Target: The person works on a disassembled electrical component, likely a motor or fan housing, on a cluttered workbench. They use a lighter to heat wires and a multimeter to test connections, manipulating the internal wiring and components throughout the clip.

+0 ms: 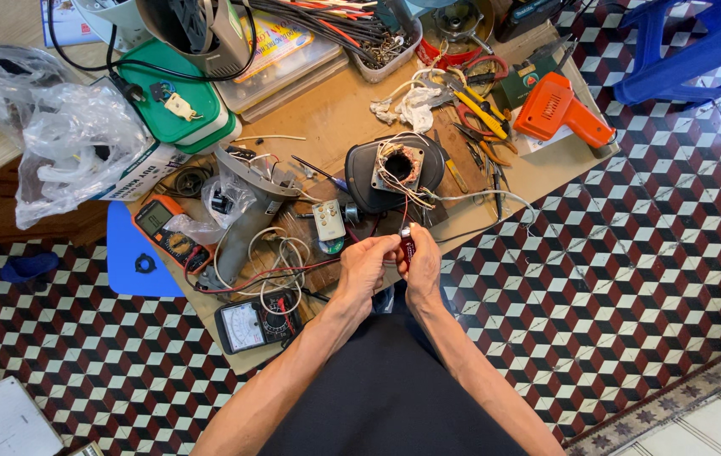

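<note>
Two hands: my left hand (366, 264) and right hand (422, 263), fingers pinched narrow on a small red part (408, 245), lower centre of frame.
Risk: thin leads (405, 207) to the motor housing (394, 171) may snag or tear, I judge.
Cause: pulling toward me over the cluttered counter (339, 114).

orange multimeter screen (156, 218), white box (142, 173)

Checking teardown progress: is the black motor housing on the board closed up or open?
Open. The black motor housing lies with its copper winding core exposed on top and loose wires spilling out toward the hands.
</note>
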Tool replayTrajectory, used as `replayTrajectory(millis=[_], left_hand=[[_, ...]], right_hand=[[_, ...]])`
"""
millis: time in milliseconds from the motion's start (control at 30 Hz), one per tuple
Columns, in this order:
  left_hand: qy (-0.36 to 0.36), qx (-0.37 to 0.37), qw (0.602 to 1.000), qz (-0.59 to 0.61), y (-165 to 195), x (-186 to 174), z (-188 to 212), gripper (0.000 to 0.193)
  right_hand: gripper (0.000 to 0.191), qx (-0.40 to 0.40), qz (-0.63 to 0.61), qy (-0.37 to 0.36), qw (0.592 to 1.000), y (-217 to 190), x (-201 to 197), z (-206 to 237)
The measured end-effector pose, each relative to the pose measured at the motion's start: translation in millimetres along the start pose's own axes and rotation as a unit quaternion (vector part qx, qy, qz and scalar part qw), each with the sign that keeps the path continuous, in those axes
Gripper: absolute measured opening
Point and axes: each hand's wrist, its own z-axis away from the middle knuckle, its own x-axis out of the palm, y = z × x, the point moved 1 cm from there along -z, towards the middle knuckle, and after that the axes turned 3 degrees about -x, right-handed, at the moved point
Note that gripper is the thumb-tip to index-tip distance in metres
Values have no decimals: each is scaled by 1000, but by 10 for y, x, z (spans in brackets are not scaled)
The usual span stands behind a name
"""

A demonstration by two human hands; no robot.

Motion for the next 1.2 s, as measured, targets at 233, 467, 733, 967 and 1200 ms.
replayTrajectory(millis=[233,467,733,967,1200], left_hand=[[-22,9,999,31,26,31,49,21],[-33,17,999,10,30,-37,125,25],[-47,43,998,-13,-94,-150,223,31],[-21,31,998,-49,-234,-257,196,31],[-24,-18,999,-42,-221,-262,208,32]], right_hand=[[45,35,26,3,999,76,-155,-2],[46,79,-33,-81,993,226,-281,44],[47,129,-47,-70,988,189,-238,24],[44,143,2,-27,989,286,-129,-39],[40,125,-54,-15,991,448,-99,-121]])
